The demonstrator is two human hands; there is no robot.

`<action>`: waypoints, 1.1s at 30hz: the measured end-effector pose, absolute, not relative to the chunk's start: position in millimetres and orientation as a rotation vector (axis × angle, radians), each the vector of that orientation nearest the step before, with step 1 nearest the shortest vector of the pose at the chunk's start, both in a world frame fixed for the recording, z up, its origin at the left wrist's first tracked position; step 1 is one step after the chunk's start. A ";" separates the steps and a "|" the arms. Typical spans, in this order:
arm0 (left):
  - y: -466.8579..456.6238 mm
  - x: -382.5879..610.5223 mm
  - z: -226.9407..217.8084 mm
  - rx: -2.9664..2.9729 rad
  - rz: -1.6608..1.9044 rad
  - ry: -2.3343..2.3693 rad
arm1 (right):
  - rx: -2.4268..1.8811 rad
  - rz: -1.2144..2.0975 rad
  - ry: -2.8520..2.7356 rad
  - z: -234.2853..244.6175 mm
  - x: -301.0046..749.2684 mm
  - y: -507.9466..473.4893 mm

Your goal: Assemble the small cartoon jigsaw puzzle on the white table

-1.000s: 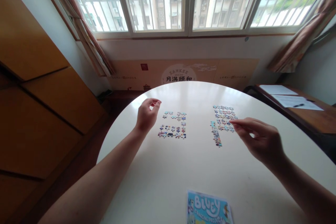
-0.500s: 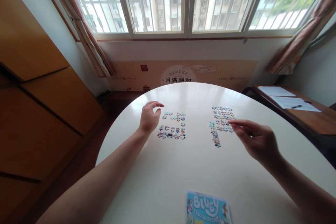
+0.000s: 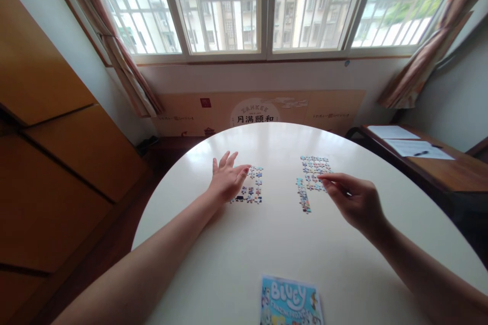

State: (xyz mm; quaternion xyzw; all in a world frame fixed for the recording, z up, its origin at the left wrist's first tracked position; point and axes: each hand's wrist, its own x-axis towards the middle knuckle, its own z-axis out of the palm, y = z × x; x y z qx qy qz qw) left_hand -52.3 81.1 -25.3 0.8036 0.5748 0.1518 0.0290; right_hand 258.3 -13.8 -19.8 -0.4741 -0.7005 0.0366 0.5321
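My left hand [image 3: 229, 181], fingers spread, hovers at the left group of loose puzzle pieces [image 3: 251, 197] and hides part of it. These small colourful pieces lie spaced apart in rows. To the right is a second group of puzzle pieces [image 3: 315, 165] in close rows, with a narrow joined strip of pieces [image 3: 304, 198] at its lower left. My right hand [image 3: 353, 198] is at the right edge of that group, thumb and forefinger pinched together. Whatever lies between those fingertips is too small to make out.
The pieces lie on a round white table [image 3: 282, 244]. A blue Bluey booklet or card [image 3: 292, 302] lies at its near side. To the right stands a wooden desk [image 3: 461, 172] with papers [image 3: 415, 148] and a dark pen. A wooden cabinet [image 3: 64, 162] is at the left.
My left hand has opened from a curl, spread its fingers and moved right over the left pieces. The right hand keeps its pinch beside the right group. The view has shifted slightly.
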 end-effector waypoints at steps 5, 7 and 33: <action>83.8 -42.4 -28.8 2.478 0.375 1.827 | -1.086 0.110 -1.677 -14.0 255.6 -17.0; 88.8 -40.1 -26.2 2.459 0.324 1.859 | -1.073 0.132 -1.667 -12.1 254.0 -18.5; 12.7 15.1 27.4 2.897 0.149 1.001 | -1.054 0.335 -1.776 -15.9 263.7 -3.5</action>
